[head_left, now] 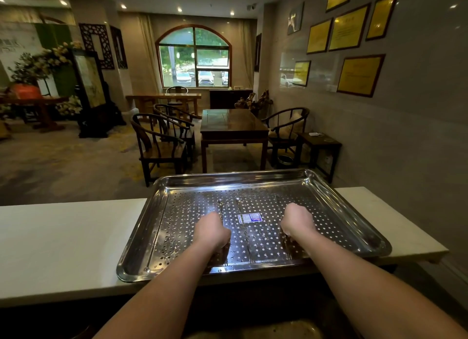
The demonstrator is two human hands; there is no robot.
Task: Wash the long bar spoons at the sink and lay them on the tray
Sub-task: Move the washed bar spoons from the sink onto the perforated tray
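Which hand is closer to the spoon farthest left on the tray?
Left. The left hand is right over that spoon, whose tip pokes out beyond it. The right hand is far to its right, past the blue sticker.

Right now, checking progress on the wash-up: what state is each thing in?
Tray: flat on counter, holds spoons.
Left hand: curled round left spoon.
Right hand: curled; grip hidden.
Left spoon: lying on tray, near end under left hand.
Middle spoon: lying on tray, untouched.

Perforated steel tray (329,186); 2 thin bar spoons flat inside, parallel, near ctr: left spoon (220,209), right spoon (238,205).
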